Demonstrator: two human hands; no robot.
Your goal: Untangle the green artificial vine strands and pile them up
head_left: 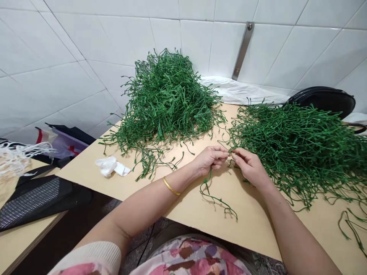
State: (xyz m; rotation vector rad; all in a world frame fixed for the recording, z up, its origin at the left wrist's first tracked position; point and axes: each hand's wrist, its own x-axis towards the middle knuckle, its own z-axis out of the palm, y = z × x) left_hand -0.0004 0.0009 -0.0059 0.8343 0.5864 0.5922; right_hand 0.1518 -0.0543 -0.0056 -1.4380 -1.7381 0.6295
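My left hand (212, 159) is closed in a pinch over the middle of the table, and a thin green plastic stem (213, 196) hangs from it down to the wood. My right hand (249, 166) pinches the stem's upper part, its fingertips meeting those of the left. The exact spot between the fingertips is partly hidden. Behind my left hand rises a tall heap of tangled green stems (169, 99) with small knobs at their ends. A second, wider heap of green stems (304, 141) spreads out just right of my right hand.
A crumpled white tissue (111, 167) lies on the light wooden table (183, 191) at left. A black bag (323, 99) and white plastic sheeting (243, 91) are along the tiled wall, under a metal bracket (243, 51). White strands (23, 158) lie on another surface at far left.
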